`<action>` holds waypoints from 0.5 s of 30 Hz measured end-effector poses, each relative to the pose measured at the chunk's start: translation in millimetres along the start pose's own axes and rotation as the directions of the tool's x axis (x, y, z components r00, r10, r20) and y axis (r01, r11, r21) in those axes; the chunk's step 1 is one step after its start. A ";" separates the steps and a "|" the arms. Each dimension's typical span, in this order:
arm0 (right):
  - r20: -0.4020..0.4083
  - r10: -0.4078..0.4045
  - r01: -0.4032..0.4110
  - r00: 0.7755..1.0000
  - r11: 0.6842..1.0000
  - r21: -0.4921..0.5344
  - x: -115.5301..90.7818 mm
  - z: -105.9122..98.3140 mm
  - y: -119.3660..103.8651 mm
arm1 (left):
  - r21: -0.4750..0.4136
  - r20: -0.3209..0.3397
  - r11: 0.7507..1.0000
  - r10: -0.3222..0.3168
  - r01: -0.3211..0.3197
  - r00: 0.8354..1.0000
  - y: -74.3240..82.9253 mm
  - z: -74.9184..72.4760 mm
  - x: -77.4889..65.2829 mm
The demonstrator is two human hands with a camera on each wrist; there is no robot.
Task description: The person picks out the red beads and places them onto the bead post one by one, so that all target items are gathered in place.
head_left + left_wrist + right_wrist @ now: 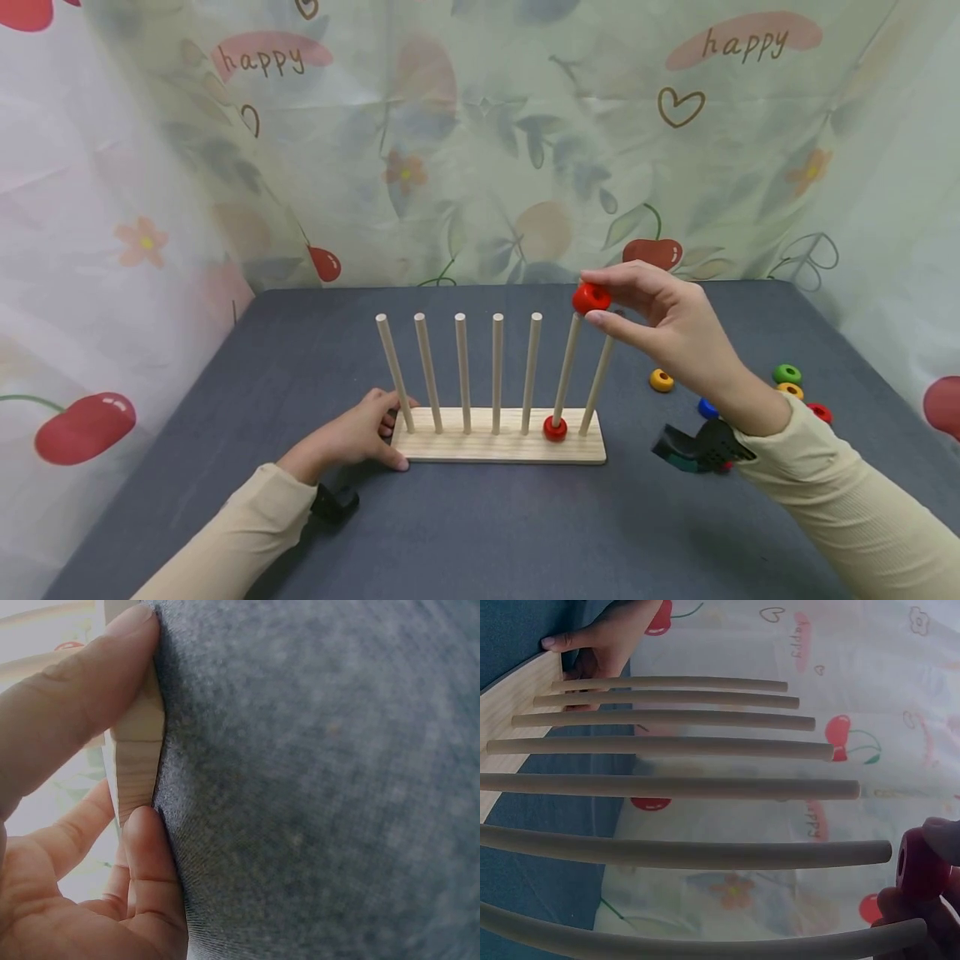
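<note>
My right hand pinches a red ring between thumb and fingers, at the top of the second peg from the right. In the right wrist view the red ring sits just off that peg's tip, its hole facing the peg. A wooden base carries a row of several upright pegs. Another red ring lies at the foot of the same peg. My left hand grips the base's left end, thumb in front and fingers behind; the left wrist view shows the thumb on the wood.
Right of the base, on the dark grey table, lie a yellow ring, a green ring, another yellow ring, a red ring and a partly hidden blue ring. A patterned curtain hangs behind.
</note>
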State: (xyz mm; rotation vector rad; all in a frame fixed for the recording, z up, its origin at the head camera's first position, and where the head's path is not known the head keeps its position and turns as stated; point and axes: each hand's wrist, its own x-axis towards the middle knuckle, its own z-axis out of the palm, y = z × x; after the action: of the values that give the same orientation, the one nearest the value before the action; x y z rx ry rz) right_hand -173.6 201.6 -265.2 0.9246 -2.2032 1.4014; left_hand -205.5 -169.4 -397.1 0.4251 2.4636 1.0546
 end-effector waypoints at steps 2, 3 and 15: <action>0.006 0.002 -0.002 1.000 1.000 0.002 0.0 0.4 1.5 | -0.001 0.000 1.000 -0.002 0.002 1.000 -0.2 0.1 0.1; 0.008 0.003 -0.003 1.000 1.000 0.003 -0.1 0.5 2.2 | 0.003 0.004 1.000 0.003 -0.003 1.000 -0.5 0.1 0.2; 0.038 -0.019 0.019 0.999 1.000 0.004 -1.0 0.1 7.0 | 0.019 -0.010 1.000 0.005 -0.004 1.000 0.2 0.3 0.2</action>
State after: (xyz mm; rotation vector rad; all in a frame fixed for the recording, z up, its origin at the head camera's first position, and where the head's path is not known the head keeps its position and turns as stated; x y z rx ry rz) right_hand -177.8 203.9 -270.5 0.9787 -2.2137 1.3905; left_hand -205.5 -169.0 -397.2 0.4326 2.4846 1.0378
